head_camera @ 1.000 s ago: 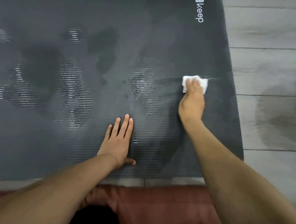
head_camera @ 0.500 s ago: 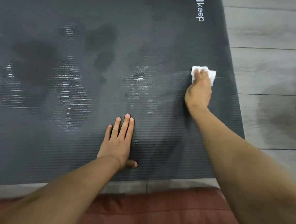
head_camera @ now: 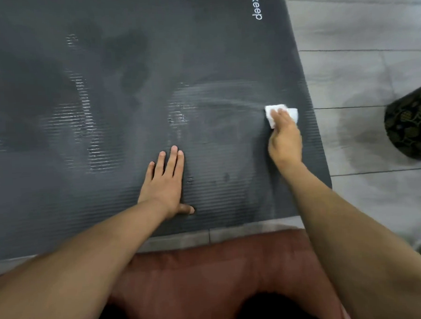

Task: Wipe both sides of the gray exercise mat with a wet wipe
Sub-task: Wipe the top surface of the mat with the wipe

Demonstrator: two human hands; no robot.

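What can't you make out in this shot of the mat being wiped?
- Gray exercise mat, head view: its left and far ends run off the frame; its underside faces the floor.
- Wet wipe: the right hand covers its middle.
- Dark patterned object: cut by the right edge, unidentifiable.
- Left hand: palm hidden, flat on the mat.

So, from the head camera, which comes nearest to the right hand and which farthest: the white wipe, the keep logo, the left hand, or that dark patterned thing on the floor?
1. White wipe: under the right hand's fingers, near the mat's right edge.
2 and 3. Left hand, flat on the mat to its left, and dark patterned thing, on the floor to its right: too close to call.
4. Keep logo: the mat's far corner.
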